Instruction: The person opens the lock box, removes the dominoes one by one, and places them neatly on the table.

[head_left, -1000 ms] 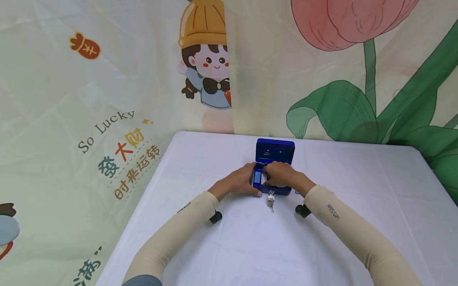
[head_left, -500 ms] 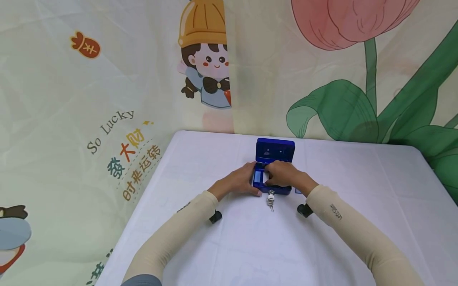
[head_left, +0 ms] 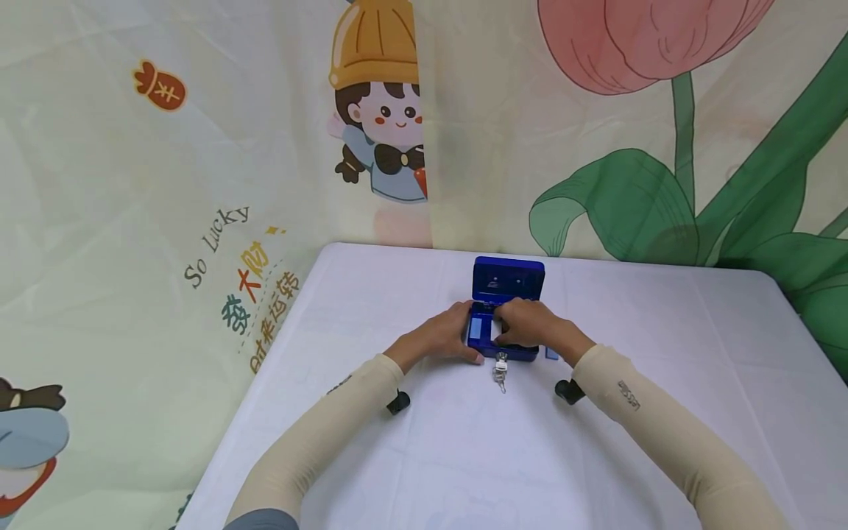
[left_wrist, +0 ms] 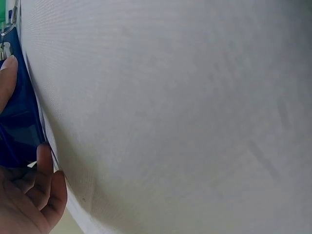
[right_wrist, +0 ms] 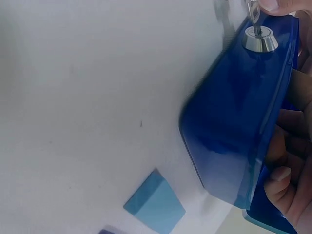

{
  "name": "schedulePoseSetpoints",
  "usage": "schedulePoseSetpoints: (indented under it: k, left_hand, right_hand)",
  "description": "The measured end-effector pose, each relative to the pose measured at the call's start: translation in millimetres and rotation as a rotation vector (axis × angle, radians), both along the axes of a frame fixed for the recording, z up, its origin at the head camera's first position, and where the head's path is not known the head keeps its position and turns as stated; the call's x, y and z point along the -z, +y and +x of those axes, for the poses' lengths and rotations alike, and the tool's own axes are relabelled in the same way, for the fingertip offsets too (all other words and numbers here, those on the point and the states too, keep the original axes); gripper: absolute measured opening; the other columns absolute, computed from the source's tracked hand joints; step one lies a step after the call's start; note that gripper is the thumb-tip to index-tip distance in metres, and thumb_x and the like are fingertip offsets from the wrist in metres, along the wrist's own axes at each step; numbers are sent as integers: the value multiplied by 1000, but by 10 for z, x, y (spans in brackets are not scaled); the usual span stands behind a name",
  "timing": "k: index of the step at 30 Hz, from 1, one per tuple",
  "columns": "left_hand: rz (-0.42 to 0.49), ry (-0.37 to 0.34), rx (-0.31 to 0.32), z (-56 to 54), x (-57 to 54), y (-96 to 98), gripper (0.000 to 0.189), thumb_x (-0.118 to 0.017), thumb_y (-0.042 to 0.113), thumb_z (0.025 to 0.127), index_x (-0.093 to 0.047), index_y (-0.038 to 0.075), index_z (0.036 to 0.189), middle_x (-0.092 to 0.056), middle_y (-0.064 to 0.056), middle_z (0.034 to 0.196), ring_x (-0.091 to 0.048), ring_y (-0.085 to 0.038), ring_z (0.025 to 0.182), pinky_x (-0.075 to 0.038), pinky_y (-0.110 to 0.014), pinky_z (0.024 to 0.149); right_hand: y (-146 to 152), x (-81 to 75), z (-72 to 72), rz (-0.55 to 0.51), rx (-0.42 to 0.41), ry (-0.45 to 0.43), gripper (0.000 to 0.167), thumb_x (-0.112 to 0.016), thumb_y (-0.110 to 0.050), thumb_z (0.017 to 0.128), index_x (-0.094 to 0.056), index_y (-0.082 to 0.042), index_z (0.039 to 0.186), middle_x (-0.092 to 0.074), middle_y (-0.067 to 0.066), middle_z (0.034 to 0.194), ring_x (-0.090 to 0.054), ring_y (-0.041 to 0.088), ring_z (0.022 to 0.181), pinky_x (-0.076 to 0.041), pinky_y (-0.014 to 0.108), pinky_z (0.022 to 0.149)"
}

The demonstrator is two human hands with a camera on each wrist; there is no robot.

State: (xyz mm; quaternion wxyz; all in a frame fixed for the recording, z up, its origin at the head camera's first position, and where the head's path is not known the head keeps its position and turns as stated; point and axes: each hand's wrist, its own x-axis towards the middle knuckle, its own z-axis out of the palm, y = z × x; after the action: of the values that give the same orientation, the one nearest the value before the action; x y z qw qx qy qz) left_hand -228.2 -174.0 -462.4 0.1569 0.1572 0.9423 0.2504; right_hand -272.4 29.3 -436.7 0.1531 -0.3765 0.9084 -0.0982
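A blue metal cash box [head_left: 505,353] stands on the table with its lid [head_left: 509,278] raised; in the right wrist view a key [right_wrist: 254,13] sits in its front lock. My left hand [head_left: 447,333] grips the box's left end, thumb at the front and fingers towards the back. Inside the box, the curled fingers of my right hand [head_left: 526,324] reach down, their tips hidden. Beside those fingers shows a white piece [head_left: 495,330]; whether they pinch it is not clear. A pale blue compartment [head_left: 476,328] lies to its left.
More keys [head_left: 500,375] dangle from the lock. A small light-blue flat piece [right_wrist: 157,204] lies on the white table [head_left: 477,456] right of the box, with a dark object [right_wrist: 111,230] partly in view near it. A printed curtain [head_left: 477,147] hangs behind.
My right hand has shifted slightly right within the box, and the white piece shows farther right too. More of the light-blue piece on the table is visible. My left hand stays put.
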Motion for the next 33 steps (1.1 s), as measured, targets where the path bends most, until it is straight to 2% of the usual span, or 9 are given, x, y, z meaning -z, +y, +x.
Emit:
schedulePoseSetpoints:
  k: [7,12,18,27,33]
  left_hand:
    - [15,-3,-3,6,-16,-1,115,-87,49,74,-19,13,159,-46,-12,145,-50,-25,130,-38,-45,116]
    - [10,6,-5,4,-7,3,114,-87,49,74,-20,12,158,-47,-12,144,-50,-24,128,-39,-44,115]
    - [-2,4,-13,0,-2,14,115,-87,49,74,-18,13,159,-46,-12,145,-50,-25,130,-39,-45,115]
    - [-7,-4,-35,-8,10,15,116,-87,50,74,-17,15,160,-44,-11,149,-48,-26,134,-37,-47,117]
    - [-5,-12,-39,13,-5,29,116,-87,50,74,-17,15,160,-44,-11,149,-48,-26,134,-36,-48,117]
  right_hand:
    - [40,-70,8,6,8,-4,39,-81,-33,86,-72,-5,111,-65,-2,74,-60,14,69,-53,28,66]
    - [76,-112,11,4,0,7,42,-81,-34,86,-72,-5,114,-66,-2,77,-60,14,70,-54,28,67]
    - [151,-165,11,-7,-9,27,46,-81,-34,85,-71,-5,119,-67,-1,80,-59,14,73,-55,29,69]
    - [216,-224,35,-15,-15,34,45,-82,-34,84,-72,-4,116,-65,-1,78,-59,14,73,-53,28,67]
    - [265,-262,65,5,-2,24,49,-81,-35,85,-70,-4,121,-69,1,86,-61,15,76,-58,33,74]
